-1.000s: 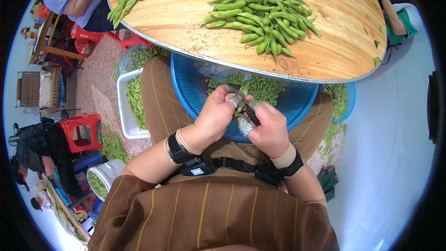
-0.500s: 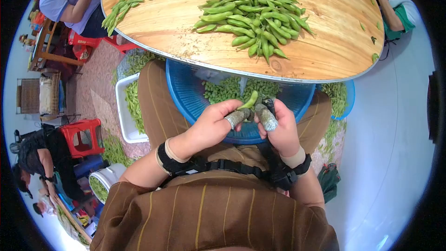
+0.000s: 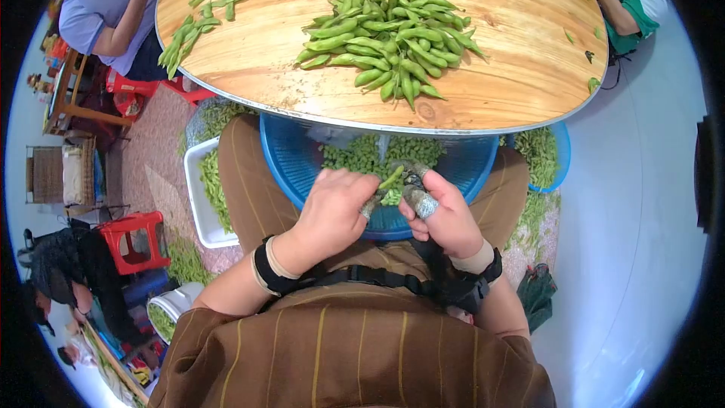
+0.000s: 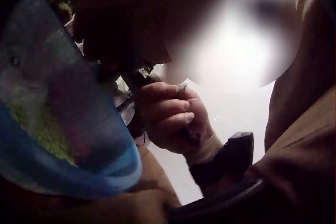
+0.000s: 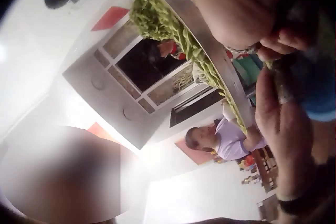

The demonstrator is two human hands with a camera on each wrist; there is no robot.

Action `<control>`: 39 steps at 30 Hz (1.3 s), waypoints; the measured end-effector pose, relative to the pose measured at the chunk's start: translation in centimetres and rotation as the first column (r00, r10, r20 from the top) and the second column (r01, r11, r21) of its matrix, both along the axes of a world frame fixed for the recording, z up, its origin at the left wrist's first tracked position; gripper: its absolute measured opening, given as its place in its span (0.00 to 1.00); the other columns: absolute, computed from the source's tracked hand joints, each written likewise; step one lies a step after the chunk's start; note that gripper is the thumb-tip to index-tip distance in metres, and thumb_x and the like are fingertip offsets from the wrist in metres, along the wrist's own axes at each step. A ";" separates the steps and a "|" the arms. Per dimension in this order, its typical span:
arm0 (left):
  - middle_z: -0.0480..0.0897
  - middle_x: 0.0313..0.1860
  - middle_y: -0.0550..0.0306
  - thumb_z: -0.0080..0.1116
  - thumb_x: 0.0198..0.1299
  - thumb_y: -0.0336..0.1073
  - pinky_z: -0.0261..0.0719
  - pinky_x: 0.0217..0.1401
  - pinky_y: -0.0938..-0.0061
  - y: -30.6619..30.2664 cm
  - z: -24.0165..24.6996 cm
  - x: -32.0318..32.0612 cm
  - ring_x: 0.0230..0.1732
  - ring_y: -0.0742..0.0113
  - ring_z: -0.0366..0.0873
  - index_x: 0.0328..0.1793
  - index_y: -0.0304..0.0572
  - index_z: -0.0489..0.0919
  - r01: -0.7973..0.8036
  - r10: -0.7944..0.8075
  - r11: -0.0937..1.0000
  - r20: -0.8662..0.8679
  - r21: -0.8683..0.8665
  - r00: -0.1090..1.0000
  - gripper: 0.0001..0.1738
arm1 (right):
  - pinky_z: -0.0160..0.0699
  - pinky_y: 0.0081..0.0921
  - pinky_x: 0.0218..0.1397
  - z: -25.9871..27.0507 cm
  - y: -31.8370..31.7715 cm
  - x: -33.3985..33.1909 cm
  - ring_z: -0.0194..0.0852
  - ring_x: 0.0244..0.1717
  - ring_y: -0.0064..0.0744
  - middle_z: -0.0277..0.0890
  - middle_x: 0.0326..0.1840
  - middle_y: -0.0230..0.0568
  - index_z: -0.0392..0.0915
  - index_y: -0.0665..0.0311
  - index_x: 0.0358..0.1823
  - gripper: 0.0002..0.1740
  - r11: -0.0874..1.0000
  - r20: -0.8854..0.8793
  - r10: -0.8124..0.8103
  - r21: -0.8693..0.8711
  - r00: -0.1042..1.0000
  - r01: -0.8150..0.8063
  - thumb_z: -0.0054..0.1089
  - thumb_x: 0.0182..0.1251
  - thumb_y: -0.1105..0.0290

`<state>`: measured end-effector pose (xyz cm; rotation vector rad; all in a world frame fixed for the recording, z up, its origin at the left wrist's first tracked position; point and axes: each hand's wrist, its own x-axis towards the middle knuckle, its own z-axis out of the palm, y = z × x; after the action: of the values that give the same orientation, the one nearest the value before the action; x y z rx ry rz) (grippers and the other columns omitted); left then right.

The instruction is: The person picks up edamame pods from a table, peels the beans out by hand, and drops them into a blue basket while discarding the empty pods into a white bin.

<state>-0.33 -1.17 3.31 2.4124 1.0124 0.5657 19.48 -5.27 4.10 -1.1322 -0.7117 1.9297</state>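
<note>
Holds a slender green pod [image 3: 391, 178] at the bent fingers of the left hand [image 3: 328, 211], tilted up toward the right hand [image 3: 445, 219], in the gap between the two. Brings the right hand's fingers and thumb close together, bent and narrow, just beside the pod; cannot tell whether anything is pinched there. Wears silvery-grey wrapping [image 3: 423, 202] on some of the fingers, and a black strap [image 3: 273, 266] round the wrist behind the left fingers. Has below and beyond the fingers a blue basket [image 3: 281, 157] with shelled beans [image 3: 355, 154] inside, partly under the edge of a wooden bench [image 3: 249, 60]. Bears on that bench, farther beyond the fingers, a large heap of pods [image 3: 389, 41], with a smaller bunch [image 3: 181, 41] off to the left. Sits with a white tub [image 3: 193, 189] of pods left of the fingers, outside the knee, and with a red stool [image 3: 134, 236] farther left.
</note>
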 end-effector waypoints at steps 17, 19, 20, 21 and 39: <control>0.78 0.29 0.52 0.62 0.50 0.29 0.71 0.34 0.63 1.0 0.7 -0.9 0.29 0.57 0.76 0.38 0.37 0.77 0.053 -0.009 0.971 0.187 -0.231 0.982 0.09 | 0.61 0.13 0.19 0.4 -0.5 -1.2 0.58 0.18 0.13 0.67 0.27 0.26 0.68 0.59 0.57 0.17 0.993 -0.064 0.022 -0.110 0.998 -0.029 0.42 0.68 0.75; 0.76 0.27 0.51 0.64 0.38 0.29 0.70 0.33 0.62 1.1 1.2 -0.5 0.31 0.50 0.76 0.38 0.40 0.77 0.070 -0.060 0.990 -0.076 0.125 0.995 0.16 | 0.65 0.13 0.19 0.3 -0.3 -1.6 0.62 0.19 0.14 0.68 0.26 0.27 0.68 0.60 0.56 0.17 0.999 0.062 0.033 -0.015 0.998 -0.032 0.39 0.67 0.77; 0.77 0.27 0.48 0.63 0.44 0.29 0.70 0.32 0.63 1.0 1.5 -0.3 0.30 0.49 0.75 0.39 0.39 0.76 0.051 -0.043 0.989 -0.064 0.141 0.997 0.13 | 0.64 0.13 0.19 -0.2 -0.1 -1.5 0.61 0.19 0.14 0.68 0.25 0.27 0.68 0.60 0.56 0.16 0.999 0.059 0.046 -0.011 0.997 -0.045 0.40 0.69 0.76; 0.77 0.27 0.49 0.61 0.50 0.30 0.69 0.32 0.64 1.3 1.2 -0.1 0.27 0.52 0.74 0.40 0.37 0.76 0.019 -0.020 1.000 0.073 0.015 0.997 0.11 | 0.63 0.13 0.19 -0.2 0.2 -1.4 0.60 0.19 0.14 0.68 0.26 0.27 0.67 0.60 0.57 0.16 0.999 0.049 0.033 0.004 0.998 -0.033 0.41 0.70 0.75; 0.75 0.27 0.64 0.43 0.60 0.25 0.68 0.30 0.82 1.0 1.8 -1.7 0.28 0.78 0.70 0.43 0.39 0.78 0.158 0.025 0.325 0.176 -0.932 0.984 0.12 | 0.74 0.37 0.33 -1.2 0.6 -0.4 0.74 0.31 0.56 0.73 0.28 0.53 0.69 0.67 0.32 0.16 0.720 0.788 -0.138 0.496 0.600 -0.486 0.67 0.51 0.65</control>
<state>-2.03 -0.14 5.08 1.2671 0.7986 0.0288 19.10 -4.71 2.88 -1.4127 -1.9262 0.9909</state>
